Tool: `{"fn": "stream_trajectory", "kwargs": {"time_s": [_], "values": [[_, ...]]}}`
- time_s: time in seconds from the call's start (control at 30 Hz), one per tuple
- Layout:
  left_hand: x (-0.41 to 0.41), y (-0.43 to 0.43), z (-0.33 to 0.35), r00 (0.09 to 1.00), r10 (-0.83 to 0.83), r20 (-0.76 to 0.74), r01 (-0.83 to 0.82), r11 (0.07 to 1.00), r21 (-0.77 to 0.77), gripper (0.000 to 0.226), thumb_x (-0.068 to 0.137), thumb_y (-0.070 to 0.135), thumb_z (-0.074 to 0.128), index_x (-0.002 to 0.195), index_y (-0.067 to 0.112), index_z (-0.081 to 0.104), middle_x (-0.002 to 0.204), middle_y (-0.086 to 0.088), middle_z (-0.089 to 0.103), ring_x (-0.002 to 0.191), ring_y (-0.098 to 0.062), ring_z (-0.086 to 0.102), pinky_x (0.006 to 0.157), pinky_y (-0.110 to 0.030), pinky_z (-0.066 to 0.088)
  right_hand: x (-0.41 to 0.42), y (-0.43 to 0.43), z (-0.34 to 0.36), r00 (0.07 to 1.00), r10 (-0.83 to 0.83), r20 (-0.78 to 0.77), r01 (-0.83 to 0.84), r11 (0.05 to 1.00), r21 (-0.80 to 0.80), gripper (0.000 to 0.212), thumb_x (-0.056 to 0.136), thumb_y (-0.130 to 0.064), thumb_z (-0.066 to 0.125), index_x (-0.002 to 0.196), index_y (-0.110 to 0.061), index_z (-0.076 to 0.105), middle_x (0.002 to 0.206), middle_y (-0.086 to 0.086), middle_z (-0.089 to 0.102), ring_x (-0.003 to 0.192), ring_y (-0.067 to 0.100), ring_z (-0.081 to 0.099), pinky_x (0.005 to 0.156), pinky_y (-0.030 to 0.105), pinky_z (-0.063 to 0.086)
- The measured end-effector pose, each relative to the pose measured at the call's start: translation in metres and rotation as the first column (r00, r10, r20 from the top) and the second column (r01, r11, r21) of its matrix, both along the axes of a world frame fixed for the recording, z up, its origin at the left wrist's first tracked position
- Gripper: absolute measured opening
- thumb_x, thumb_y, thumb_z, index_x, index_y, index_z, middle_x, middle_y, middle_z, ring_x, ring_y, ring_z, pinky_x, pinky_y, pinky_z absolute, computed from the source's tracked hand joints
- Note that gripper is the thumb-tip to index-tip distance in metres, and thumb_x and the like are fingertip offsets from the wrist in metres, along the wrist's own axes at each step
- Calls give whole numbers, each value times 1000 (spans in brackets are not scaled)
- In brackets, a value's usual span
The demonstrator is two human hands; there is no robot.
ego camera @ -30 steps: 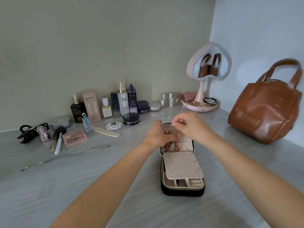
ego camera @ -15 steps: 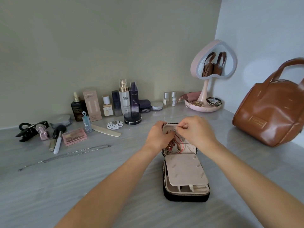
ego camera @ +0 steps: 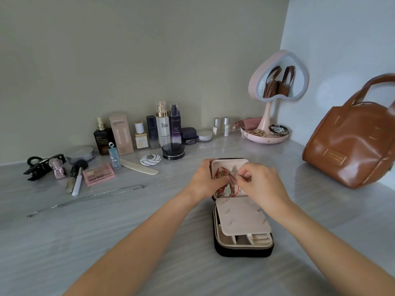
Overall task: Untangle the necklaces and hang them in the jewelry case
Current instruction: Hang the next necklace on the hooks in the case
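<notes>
**Desk:** Grey marbled countertop, cosmetics lined up along the wall. How far along is the job?

**Photographer:** Partway at best, by my reading. At left, one silver chain lies stretched out straight on the counter, well apart from the jewelry case. It is free of knots but not hung. At centre the case sits open, and the necklaces, red cord and gold-coloured links, bunch together against the pink lining of its lid. The bunch looks knotted. I cannot tell whether any strand sits on a hook.

**Desk:** So what is left?

**Photographer:** Most of it, I judge: part the strands, hang each one, then bring over the chain from the left.

**Desk:** And the hands?

**Photographer:** Both arms reach forward and meet over the lid. The left hand comes in at the lid's left edge with its fingers curled into the bunch, holding it. The right hand, just beside it, pinches a thin strand near the top of the bunch between thumb and forefinger. Its other fingers are folded under.
</notes>
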State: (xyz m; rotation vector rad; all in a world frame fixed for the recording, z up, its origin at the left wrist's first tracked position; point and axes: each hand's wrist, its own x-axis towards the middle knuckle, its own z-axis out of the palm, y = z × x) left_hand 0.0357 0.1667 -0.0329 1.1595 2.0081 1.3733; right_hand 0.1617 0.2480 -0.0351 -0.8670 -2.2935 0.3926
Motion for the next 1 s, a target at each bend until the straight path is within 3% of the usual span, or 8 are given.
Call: {"fn": "stream_trajectory", "kwargs": {"time_s": [0.1,0.23,0.4,0.53,0.7,0.83,1.0], "values": [[-4,-12,-4,999,-35,16,36,998,-52,61,81,19,67,133,12,36,106,0,55,91,-14,56,72,-23,46,5,-3,-3,995,17,94,-10,997,-78,7,79,-25,66,83,-21,70,82,-3,72,82,20,65,71,33,52],[-16,-35,-7,990,-70,122,88,985,-148,49,90,19,54,135,8,36,109,-8,60,74,-13,61,59,-23,46,11,-5,0,998,13,61,-9,998,-68,7,79,-24,64,78,-23,72,79,-4,72,80,21,65,72,37,53],[-19,-50,-2,988,-84,128,109,973,-205,27,92,19,51,114,4,56,91,-6,63,69,-10,60,52,-17,46,8,-11,2,996,43,76,-35,994,-100,9,81,-27,63,80,-25,71,70,-10,64,77,18,62,69,34,52],[-11,-48,0,993,-120,10,118,953,-280,21,88,25,60,90,4,64,85,-11,66,59,-12,57,43,-15,42,8,-19,2,993,27,112,-20,997,-70,13,83,-32,60,86,-25,71,73,-11,63,78,16,60,65,27,46],[-6,-45,0,983,-115,-142,78,966,-247,14,85,14,59,72,14,58,72,-5,64,55,-12,52,35,-9,33,18,-20,6,992,15,123,-5,996,-86,14,83,-32,59,79,-25,70,74,-9,67,76,16,61,64,30,49],[0,-42,4,976,-81,-203,53,989,-139,8,82,19,66,76,18,60,65,5,57,54,-10,50,36,-11,33,22,-20,8,994,14,111,-3,996,-93,15,84,-32,59,78,-23,70,72,-8,65,76,16,61,66,32,51],[-8,-48,13,971,-33,-237,14,997,-80,10,86,17,61,94,14,67,80,-1,60,61,-14,53,33,-10,30,22,-22,8,992,30,123,-20,996,-84,16,85,-31,59,76,-23,69,72,-7,66,72,16,60,62,31,50]]}}
